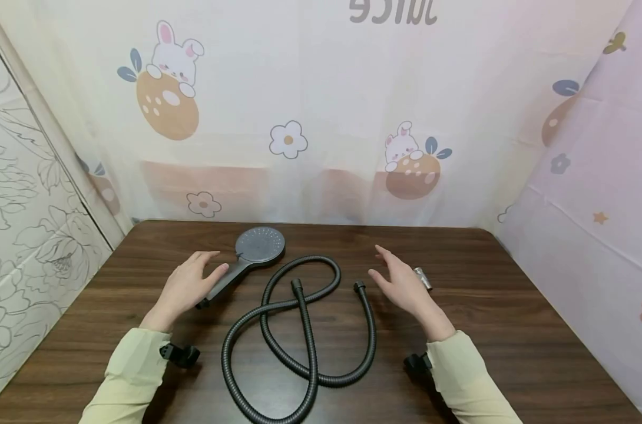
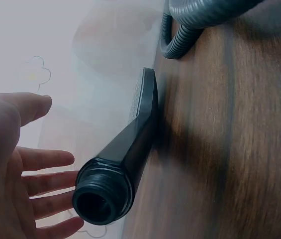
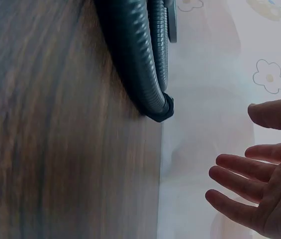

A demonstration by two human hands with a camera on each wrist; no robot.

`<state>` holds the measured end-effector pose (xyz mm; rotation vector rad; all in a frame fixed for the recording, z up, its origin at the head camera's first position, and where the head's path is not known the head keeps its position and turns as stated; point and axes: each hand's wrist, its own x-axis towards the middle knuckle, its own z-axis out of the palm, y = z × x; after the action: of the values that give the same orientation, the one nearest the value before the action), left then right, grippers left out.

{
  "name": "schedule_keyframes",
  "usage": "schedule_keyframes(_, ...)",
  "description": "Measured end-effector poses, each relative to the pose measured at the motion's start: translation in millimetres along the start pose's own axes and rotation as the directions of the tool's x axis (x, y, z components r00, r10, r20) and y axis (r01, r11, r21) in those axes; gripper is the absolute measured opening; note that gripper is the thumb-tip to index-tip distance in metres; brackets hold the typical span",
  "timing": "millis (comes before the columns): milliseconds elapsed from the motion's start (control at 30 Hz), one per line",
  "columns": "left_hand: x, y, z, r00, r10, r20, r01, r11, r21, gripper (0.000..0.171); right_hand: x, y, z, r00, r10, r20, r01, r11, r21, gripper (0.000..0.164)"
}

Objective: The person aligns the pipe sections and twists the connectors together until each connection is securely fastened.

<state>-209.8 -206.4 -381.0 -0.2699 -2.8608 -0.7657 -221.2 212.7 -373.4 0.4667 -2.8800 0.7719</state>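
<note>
A dark grey shower head (image 1: 260,245) lies face up at the back left of the table, its handle slanting toward me. My left hand (image 1: 185,285) hovers beside that handle, fingers spread and holding nothing. In the left wrist view the threaded end of the shower head (image 2: 100,199) points at the camera, near the fingertips. A black ribbed shower hose (image 1: 309,330) lies in loops across the middle, one end close to my right hand (image 1: 403,284). That hand is empty too, its thumb and fingers apart. The right wrist view shows the hose's end nut (image 3: 164,110).
A small shiny silver object (image 1: 423,278) lies just behind my right hand, partly hidden by it. The brown wooden table (image 1: 485,330) ends at a printed curtain (image 1: 321,118) at the back. More printed cloth hangs along the right side, and a flower-patterned panel (image 1: 29,224) stands at left.
</note>
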Motion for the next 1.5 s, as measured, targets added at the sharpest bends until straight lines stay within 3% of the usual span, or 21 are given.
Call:
schedule_keyframes(667,-3.5,-13.6,9.1,0.997,-0.072,-0.001,0.072,0.992,-0.108,0.057,4,-25,14,0.994,-0.017,0.110,-0.002,0.985,0.172,0.050)
schedule_keyframes(1133,-2.9,-19.9,13.3,0.980,-0.178,0.084,0.192,0.960,-0.204,0.060,9,-39,23,0.987,-0.024,0.159,-0.015,0.971,0.237,0.044)
schedule_keyframes(1500,-0.2,-22.2,20.2,0.974,-0.209,0.088,0.225,0.940,-0.255,0.054,10,-53,27,0.979,-0.020,0.201,-0.042,0.953,0.301,0.044)
